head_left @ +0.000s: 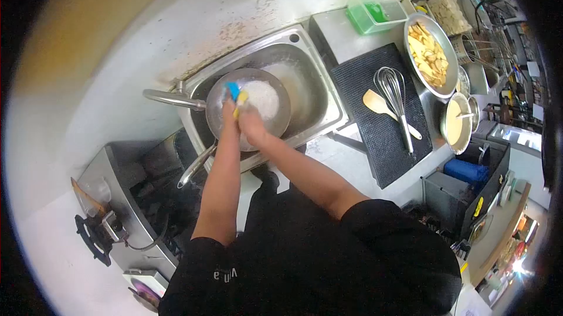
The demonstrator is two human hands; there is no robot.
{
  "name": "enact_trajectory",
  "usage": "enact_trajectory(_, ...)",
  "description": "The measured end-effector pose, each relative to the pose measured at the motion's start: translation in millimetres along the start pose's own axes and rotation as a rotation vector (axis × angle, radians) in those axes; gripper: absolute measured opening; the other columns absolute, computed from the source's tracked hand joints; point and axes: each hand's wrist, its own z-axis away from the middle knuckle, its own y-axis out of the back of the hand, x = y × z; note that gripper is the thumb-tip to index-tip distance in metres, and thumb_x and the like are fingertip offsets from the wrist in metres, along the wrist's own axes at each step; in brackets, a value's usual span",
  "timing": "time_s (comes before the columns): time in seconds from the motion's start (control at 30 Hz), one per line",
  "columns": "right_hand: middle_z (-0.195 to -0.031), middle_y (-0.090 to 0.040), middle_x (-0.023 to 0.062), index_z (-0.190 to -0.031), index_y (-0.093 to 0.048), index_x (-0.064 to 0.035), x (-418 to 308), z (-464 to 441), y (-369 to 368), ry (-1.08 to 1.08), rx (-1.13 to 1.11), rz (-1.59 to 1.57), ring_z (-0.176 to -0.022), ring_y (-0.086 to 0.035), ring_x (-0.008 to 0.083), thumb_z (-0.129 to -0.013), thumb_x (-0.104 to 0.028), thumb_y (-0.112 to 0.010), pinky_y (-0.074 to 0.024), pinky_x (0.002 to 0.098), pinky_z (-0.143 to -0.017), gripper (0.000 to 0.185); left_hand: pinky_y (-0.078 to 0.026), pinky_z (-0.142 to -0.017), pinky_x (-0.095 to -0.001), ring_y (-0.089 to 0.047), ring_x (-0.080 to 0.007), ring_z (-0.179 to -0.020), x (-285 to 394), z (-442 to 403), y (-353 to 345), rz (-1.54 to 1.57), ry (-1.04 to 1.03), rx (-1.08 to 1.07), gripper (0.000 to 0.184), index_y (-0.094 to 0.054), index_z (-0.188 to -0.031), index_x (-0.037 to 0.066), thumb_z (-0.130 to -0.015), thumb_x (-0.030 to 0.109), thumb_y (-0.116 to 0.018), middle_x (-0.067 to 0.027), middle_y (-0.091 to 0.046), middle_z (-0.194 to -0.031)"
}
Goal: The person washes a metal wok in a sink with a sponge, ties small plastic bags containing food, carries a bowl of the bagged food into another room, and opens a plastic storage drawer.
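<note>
Two hands: meeting over the pan [280,100], inside the sink [328,84].
Left hand [228,109]: curling mostly closed and gripping the blue-and-yellow piece [241,98] from its left side; blur is hiding the exact bend of the fingers.
Right hand [251,122]: closing on the same piece from the other side, just beside the left hand, its fingers also blurring.
Blue-and-yellow piece: showing blue at the top and yellow lower down, between the hands; whether it is one item or two, the view is not making clear.
Pan: lying in the left part of the sink, a whitish patch spreading over its bottom, its handle [196,167] reaching out past the near rim.
Faucet [182,101]: extending from the left end of the sink toward the pan.
Counter [347,39]: standing to the right of the sink and carrying a black mat [363,134].
Whisk [394,96] and spatula [375,102]: lying crossed on the mat, right of the sink.
Green container [369,20]: standing right of the sink, beyond the mat.
Large bowl [452,61]: holding pale yellow slices [427,52], farther right of the sink.
Smaller bowl [467,125]: holding a creamy yellow mixture [454,122], also farther right of the sink.
</note>
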Motion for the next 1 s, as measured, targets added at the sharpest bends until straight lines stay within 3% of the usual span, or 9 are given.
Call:
enact_trajectory(0.2, -0.097, -0.059, 0.0287, -0.106, -0.055, 0.0073, -56, -3, 48, 0.27, -0.263, 0.725, -0.092, -0.057, 0.0408, -0.085, -0.019, -0.052, -0.045, 0.0436, -0.082, 0.033, -0.052, -0.066, -0.0361, -0.062, -0.0231, -0.078, -8, -2, -4, 0.142, -0.04, -0.077, 0.044, -0.05, -0.118, 0.004, -0.097, 0.039, -0.033, -0.0121, -0.063, -0.095)
enact_trajectory(0.37, -0.107, -0.057, 0.0141, -0.101, -0.062, -0.0027, -73, -43, 58, 1.193, -0.419, 1.259, -0.103, -0.051, 0.0344, -0.076, -0.01, -0.057, -0.0439, 0.0417, -0.087, 0.026, -0.049, -0.075, -0.0374, -0.06, -0.0212, -0.09, 18, 33, -23, 0.329, -0.081, -0.262, 0.038, -0.054, -0.116, 0.01, -0.097, 0.036, -0.035, -0.0079, -0.059, -0.107)
enact_trajectory(0.43, -0.11, -0.053, 0.0146, -0.096, -0.064, -0.0025, -44, -53, 50, 1.027, -0.38, 1.2, -0.107, -0.047, 0.032, -0.075, -0.011, -0.056, -0.0439, 0.0423, -0.087, 0.024, -0.045, -0.085, -0.0371, -0.055, -0.0192, -0.1, 17, 35, -29, 0.172, -0.134, -0.236, 0.038, -0.054, -0.117, 0.008, -0.097, 0.036, -0.038, -0.0083, -0.058, -0.109)
enact_trajectory(0.5, -0.108, -0.056, 0.0215, -0.094, -0.063, 0.0003, -23, -44, 39, 1.008, -0.172, 1.409, -0.105, -0.054, 0.0277, -0.083, -0.014, -0.05, -0.0452, 0.0362, -0.088, 0.022, -0.045, -0.083, -0.034, -0.055, -0.019, -0.1, -24, -20, -11, -0.264, -0.725, -0.085, 0.041, -0.052, -0.119, 0.008, -0.097, 0.039, -0.034, -0.0067, -0.057, -0.112)
enact_trajectory(0.53, -0.108, -0.056, 0.0215, -0.094, -0.063, 0.0003, -22, -46, 32, 1.01, -0.163, 1.418, -0.105, -0.054, 0.0277, -0.083, -0.014, -0.05, -0.0452, 0.0362, -0.088, 0.022, -0.045, -0.083, -0.034, -0.055, -0.019, -0.1, -24, -24, -9, -0.256, -0.726, -0.094, 0.041, -0.052, -0.119, 0.008, -0.097, 0.039, -0.034, -0.0067, -0.057, -0.112)
enact_trajectory(0.6, -0.09, -0.06, 0.0199, -0.091, -0.061, -0.0004, -20, -47, 22, 0.064, -0.318, 0.502, -0.084, -0.062, 0.0292, -0.087, -0.013, -0.043, -0.0515, 0.0401, -0.073, 0.022, -0.046, -0.072, -0.0305, -0.055, -0.0161, -0.093, -32, -20, 8, -0.107, -0.617, -0.182, 0.042, -0.05, -0.121, 0.009, -0.097, 0.04, -0.035, -0.0061, -0.057, -0.108)
enact_trajectory(0.73, -0.083, -0.061, 0.0163, -0.089, -0.061, -0.0025, -68, -46, 1, -0.08, -0.193, -0.054, -0.071, -0.061, 0.0269, -0.085, -0.012, -0.046, -0.0497, 0.0393, -0.06, 0.019, -0.044, -0.059, -0.0276, -0.053, -0.0131, -0.076, -51, -12, 43, -0.027, -0.074, -0.322, 0.041, -0.051, -0.117, 0.011, -0.096, 0.042, -0.036, -0.0046, -0.058, -0.095)
enact_trajectory(0.8, -0.078, -0.061, 0.0139, -0.087, -0.061, -0.0038, -94, -59, -4, -0.181, -0.096, -0.42, -0.063, -0.061, 0.0254, -0.084, -0.012, -0.047, -0.0485, 0.0387, -0.052, 0.017, -0.042, -0.055, -0.0276, -0.049, -0.0127, -0.065, -68, 9, 23, -0.126, -0.197, -0.099, 0.041, -0.053, -0.111, 0.012, -0.095, 0.046, -0.035, -0.0025, -0.057, -0.085)
enact_trajectory(1.0, -0.077, -0.061, 0.0097, -0.093, -0.06, 0.001, -53, -89, 39, 0.46, -0.222, 0.316, -0.058, -0.057, 0.0184, -0.085, -0.016, -0.053, -0.0457, 0.038, -0.052, 0.02, -0.046, -0.064, -0.0404, -0.057, -0.0276, -0.076, -54, -6, 42, -1.031, -0.603, -0.018, 0.034, -0.053, -0.111, 0.005, -0.096, 0.032, -0.04, -0.0152, -0.059, -0.09)
